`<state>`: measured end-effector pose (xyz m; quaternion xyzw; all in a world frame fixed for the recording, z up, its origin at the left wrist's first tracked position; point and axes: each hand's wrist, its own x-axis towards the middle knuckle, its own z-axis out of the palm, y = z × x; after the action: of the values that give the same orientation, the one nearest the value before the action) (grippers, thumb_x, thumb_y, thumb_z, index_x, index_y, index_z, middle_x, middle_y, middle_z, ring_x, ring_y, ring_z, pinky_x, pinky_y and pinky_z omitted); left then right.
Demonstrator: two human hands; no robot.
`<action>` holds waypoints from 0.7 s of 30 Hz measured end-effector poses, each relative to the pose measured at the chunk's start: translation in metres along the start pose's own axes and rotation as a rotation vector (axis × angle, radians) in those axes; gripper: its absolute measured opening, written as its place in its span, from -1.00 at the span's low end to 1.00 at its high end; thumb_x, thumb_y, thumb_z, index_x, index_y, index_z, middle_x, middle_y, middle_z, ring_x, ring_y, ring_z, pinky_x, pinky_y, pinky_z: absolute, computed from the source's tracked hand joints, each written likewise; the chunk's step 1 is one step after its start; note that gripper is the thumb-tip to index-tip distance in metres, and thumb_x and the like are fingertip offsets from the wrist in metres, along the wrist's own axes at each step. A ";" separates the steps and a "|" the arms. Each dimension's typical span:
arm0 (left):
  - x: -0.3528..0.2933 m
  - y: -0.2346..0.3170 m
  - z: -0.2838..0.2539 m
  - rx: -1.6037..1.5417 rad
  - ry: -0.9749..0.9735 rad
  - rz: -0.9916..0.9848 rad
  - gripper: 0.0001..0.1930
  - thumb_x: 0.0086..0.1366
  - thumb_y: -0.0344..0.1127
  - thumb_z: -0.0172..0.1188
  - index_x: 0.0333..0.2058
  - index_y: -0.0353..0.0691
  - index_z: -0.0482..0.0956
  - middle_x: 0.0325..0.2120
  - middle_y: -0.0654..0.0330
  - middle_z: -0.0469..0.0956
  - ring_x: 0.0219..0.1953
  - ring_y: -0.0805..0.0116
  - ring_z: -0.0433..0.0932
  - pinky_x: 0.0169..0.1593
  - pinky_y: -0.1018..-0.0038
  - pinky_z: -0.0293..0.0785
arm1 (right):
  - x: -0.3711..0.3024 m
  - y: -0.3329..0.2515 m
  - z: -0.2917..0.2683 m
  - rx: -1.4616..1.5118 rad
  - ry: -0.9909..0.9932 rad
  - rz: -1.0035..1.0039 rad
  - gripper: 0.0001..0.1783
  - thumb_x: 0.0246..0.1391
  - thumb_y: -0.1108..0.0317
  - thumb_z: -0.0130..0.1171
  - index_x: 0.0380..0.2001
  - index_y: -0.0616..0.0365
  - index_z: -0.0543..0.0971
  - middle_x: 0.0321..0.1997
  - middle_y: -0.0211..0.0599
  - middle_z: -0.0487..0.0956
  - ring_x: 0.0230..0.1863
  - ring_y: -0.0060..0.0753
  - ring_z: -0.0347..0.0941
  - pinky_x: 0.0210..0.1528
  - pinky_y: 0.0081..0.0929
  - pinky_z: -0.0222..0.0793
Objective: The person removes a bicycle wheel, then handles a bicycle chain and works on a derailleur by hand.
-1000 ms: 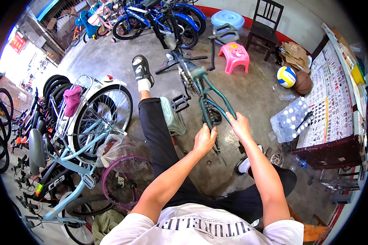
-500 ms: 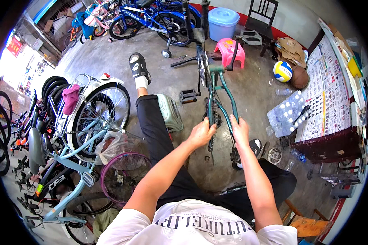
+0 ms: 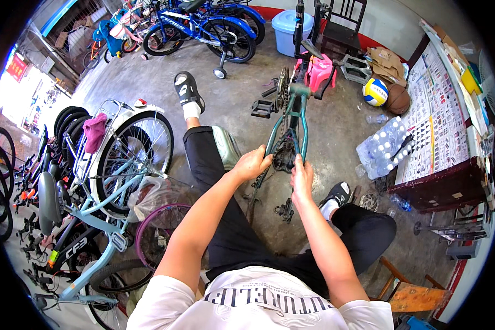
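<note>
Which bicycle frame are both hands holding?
The green frame, straight ahead: the left hand and right hand grip its tubes. Neither touches the light blue bicycle on the left or the blue bicycles in the background.

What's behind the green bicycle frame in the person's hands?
Grey floor, a pink stool, a blue lidded bucket and a dark chair show behind the frame; whatever its parts cover cannot be seen.

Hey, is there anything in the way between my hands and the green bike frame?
Nothing visible is in the way: your left hand and right hand each hold one rear arm of the green bike frame. Dark drivetrain parts show between the two arms, blocking neither hand.
</note>
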<state>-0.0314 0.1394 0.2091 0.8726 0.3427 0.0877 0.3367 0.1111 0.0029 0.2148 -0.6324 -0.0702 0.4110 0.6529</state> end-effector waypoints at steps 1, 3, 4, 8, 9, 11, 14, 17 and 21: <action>0.000 0.002 0.000 0.003 0.009 0.002 -0.56 0.48 0.00 0.01 -0.14 -0.37 0.32 -0.35 -0.33 0.57 -0.16 -0.39 0.54 -0.12 -0.06 0.42 | 0.003 0.002 -0.001 -0.007 -0.006 -0.016 -0.58 0.39 -0.11 0.07 -0.33 0.01 0.39 -0.60 -0.60 0.30 -0.70 -0.74 0.12 -0.68 -0.63 -0.01; 0.001 0.002 0.002 0.018 0.037 -0.024 -0.57 0.48 0.00 0.00 -0.16 -0.37 0.33 -0.33 -0.34 0.57 -0.16 -0.38 0.55 -0.11 -0.06 0.43 | 0.023 0.022 -0.003 -0.186 0.023 -0.134 -0.56 0.41 -0.12 0.02 -0.34 0.02 0.37 -0.61 -0.57 0.30 -0.72 -0.70 0.13 -0.70 -0.61 0.00; 0.001 -0.002 0.004 0.027 0.059 -0.030 -0.57 0.48 0.00 0.00 -0.16 -0.37 0.33 -0.33 -0.33 0.57 -0.16 -0.38 0.55 -0.11 -0.06 0.44 | 0.027 0.023 -0.001 -0.276 0.033 -0.191 -0.55 0.42 -0.13 -0.01 -0.34 0.02 0.36 -0.61 -0.55 0.30 -0.73 -0.69 0.14 -0.71 -0.59 0.00; 0.006 -0.002 0.011 -0.036 0.094 -0.100 -0.58 0.47 -0.02 0.01 -0.17 -0.38 0.35 -0.31 -0.32 0.59 -0.15 -0.38 0.55 -0.09 -0.09 0.45 | 0.045 0.016 -0.002 -0.324 -0.075 -0.188 -0.55 0.44 -0.12 -0.05 -0.33 0.02 0.29 -0.62 -0.50 0.30 -0.74 -0.63 0.16 -0.74 -0.56 0.01; 0.013 0.001 0.014 -0.068 0.097 -0.109 -0.57 0.46 -0.02 0.02 -0.17 -0.39 0.35 -0.30 -0.32 0.60 -0.14 -0.38 0.55 -0.08 -0.10 0.45 | 0.053 0.012 -0.008 -0.365 -0.062 -0.192 -0.56 0.44 -0.12 -0.05 -0.33 0.02 0.29 -0.62 -0.51 0.29 -0.75 -0.64 0.15 -0.75 -0.57 0.01; 0.017 0.009 0.022 -0.079 0.099 -0.104 -0.56 0.47 -0.02 0.00 -0.15 -0.41 0.35 -0.27 -0.34 0.60 -0.10 -0.37 0.55 -0.06 -0.09 0.44 | 0.060 -0.003 -0.020 -0.452 -0.055 -0.153 -0.46 0.43 -0.12 -0.03 -0.32 0.21 0.43 -0.56 -0.30 0.47 -0.56 -0.40 0.42 -0.49 -0.30 0.33; 0.024 0.019 0.035 -0.147 0.066 -0.099 -0.52 0.50 0.02 -0.04 -0.13 -0.43 0.35 -0.23 -0.35 0.59 -0.06 -0.37 0.54 -0.03 -0.07 0.43 | 0.050 -0.029 -0.039 -0.233 -0.198 0.033 -0.54 0.40 -0.14 0.01 -0.30 0.06 0.38 -0.61 -0.50 0.33 -0.73 -0.62 0.18 -0.72 -0.52 0.09; 0.025 0.026 0.044 -0.232 0.068 -0.097 -0.42 0.52 0.08 -0.06 0.03 -0.49 0.35 -0.14 -0.37 0.57 0.01 -0.35 0.53 0.02 -0.01 0.44 | 0.057 -0.032 -0.054 -0.236 -0.243 0.012 -0.51 0.39 -0.16 0.02 -0.29 0.08 0.39 -0.60 -0.49 0.34 -0.71 -0.59 0.22 -0.68 -0.51 0.15; 0.023 0.008 0.057 -0.252 0.129 -0.054 -0.52 0.58 0.03 -0.09 0.01 -0.39 0.35 -0.25 -0.15 0.59 -0.13 -0.10 0.59 -0.01 0.15 0.45 | 0.063 -0.042 -0.057 -0.434 -0.293 -0.033 -0.48 0.38 -0.18 0.03 -0.28 0.13 0.43 -0.57 -0.43 0.41 -0.65 -0.51 0.33 -0.58 -0.46 0.29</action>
<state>0.0123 0.1204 0.1698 0.8066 0.3732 0.1769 0.4229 0.2058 0.0044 0.2136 -0.6903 -0.2607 0.4628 0.4913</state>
